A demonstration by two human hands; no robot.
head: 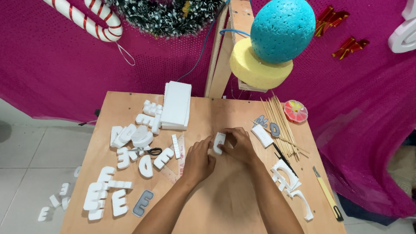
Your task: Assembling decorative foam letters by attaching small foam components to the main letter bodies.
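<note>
Both my hands meet at the middle of the wooden table (225, 203). My right hand (238, 145) grips a small white foam letter piece (219, 142), holding it on the tabletop. My left hand (198, 159) rests beside it with its fingertips touching the piece's left edge. Part of the foam piece is hidden under my fingers.
Several white foam letters (113, 190) lie on the left side, with scissors (149, 151), a clear ruler (180, 151) and a stack of foam sheets (176, 105). On the right are wooden skewers (279, 121), foam scraps (288, 177), a yellow utility knife (327, 195) and a round pin box (295, 111). Pink cloth hangs behind.
</note>
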